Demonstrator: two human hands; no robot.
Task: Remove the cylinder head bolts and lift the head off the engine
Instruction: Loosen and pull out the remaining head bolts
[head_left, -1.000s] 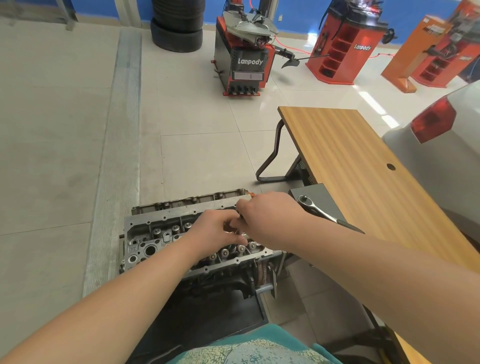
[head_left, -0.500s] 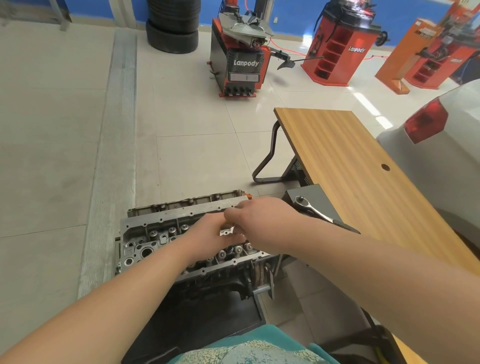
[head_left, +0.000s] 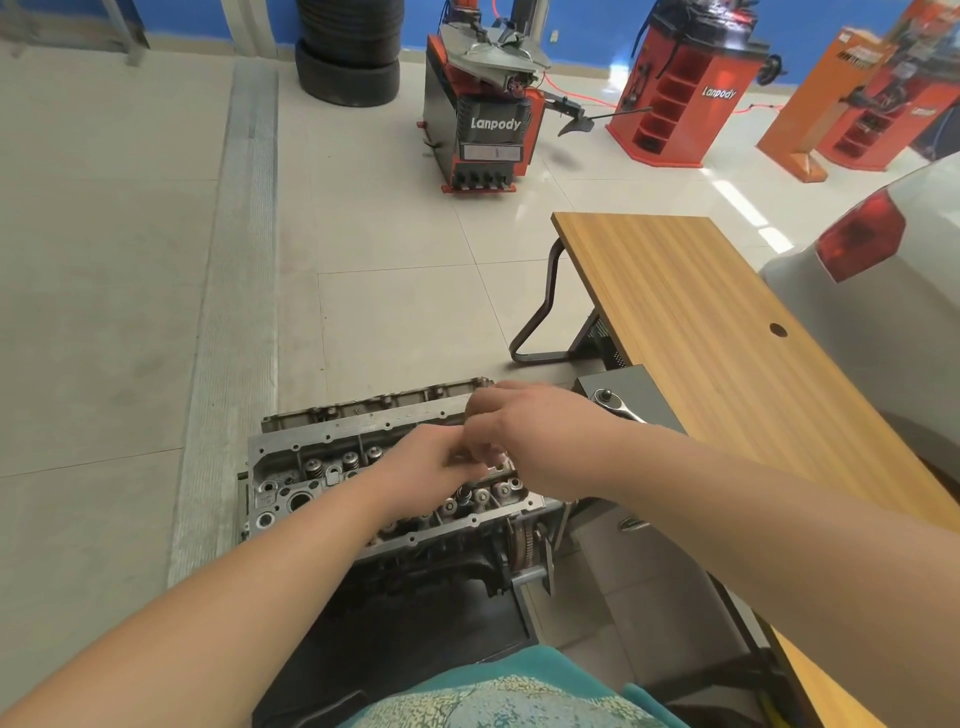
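Head view: the person seems to be at the bolt-removal step, both hands meeting over the right half of the cylinder head (head_left: 332, 470), which sits bolted atop the engine (head_left: 447, 566) on a dark stand. The left hand (head_left: 431, 473) and right hand (head_left: 524, 431) have curled fingers touching a small pale part between them; whether either pinches it cannot be told. Next likely calls for drawing the loosened bolt straight up. A ratchet (head_left: 615, 408) lies just right of the hands, untouched.
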